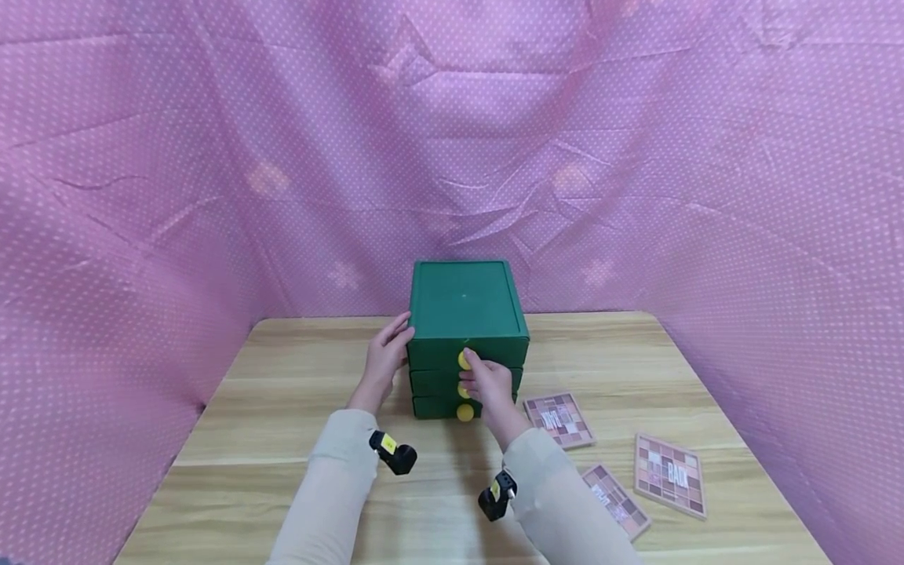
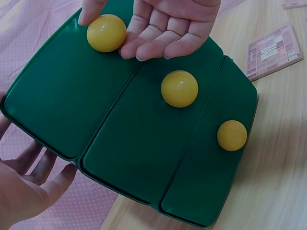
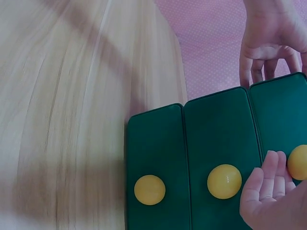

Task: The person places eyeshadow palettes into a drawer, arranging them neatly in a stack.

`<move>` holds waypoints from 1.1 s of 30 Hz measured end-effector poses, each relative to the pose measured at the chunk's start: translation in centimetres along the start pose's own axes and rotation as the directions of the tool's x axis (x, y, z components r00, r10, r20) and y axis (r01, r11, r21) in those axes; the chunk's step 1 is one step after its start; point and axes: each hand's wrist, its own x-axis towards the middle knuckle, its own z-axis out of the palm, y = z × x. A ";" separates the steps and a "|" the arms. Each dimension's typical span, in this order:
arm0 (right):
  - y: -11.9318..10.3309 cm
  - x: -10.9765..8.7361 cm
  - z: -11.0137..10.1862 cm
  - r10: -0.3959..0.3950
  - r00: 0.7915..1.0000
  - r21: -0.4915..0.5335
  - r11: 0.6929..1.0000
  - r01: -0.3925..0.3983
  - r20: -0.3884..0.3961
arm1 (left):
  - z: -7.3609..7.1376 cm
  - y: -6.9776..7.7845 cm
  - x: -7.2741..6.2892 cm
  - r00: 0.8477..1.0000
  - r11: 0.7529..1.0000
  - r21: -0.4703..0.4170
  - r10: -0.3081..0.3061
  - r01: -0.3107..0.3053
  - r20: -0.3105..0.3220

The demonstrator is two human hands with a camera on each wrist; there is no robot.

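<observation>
A green cabinet with three stacked drawers stands at the far middle of the table, each drawer front bearing a round yellow knob. Thumb and forefinger of my right hand pinch the top drawer's knob from opposite sides. The other fingers of that hand lie just under it, near the middle knob. Against the cabinet's left side rests my left hand, fingers extended along the wall. The bottom knob is untouched. All three drawer fronts look pushed in.
Right of the cabinet lie three eyeshadow palettes: one beside it, another farther right, and a third palette partly behind the right sleeve. Pink dotted cloth hangs behind and beside the wooden table.
</observation>
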 end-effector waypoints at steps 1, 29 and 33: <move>0.0 0.0 0.0 0.005 1.000 -0.002 1.000 -0.005 0.001 | 0.0 0.0 0.0 1.000 1.000 -0.008 -0.001 0.001 0.003; 0.1 -2.6 -0.5 0.084 0.993 0.075 0.993 -0.090 0.082 | -1.1 0.5 1.0 0.992 0.990 -0.089 -0.098 0.105 0.079; 0.3 -3.1 -0.5 0.085 0.991 0.083 0.992 -0.093 0.100 | -1.6 0.5 1.1 0.991 0.993 -0.065 -0.093 0.099 0.098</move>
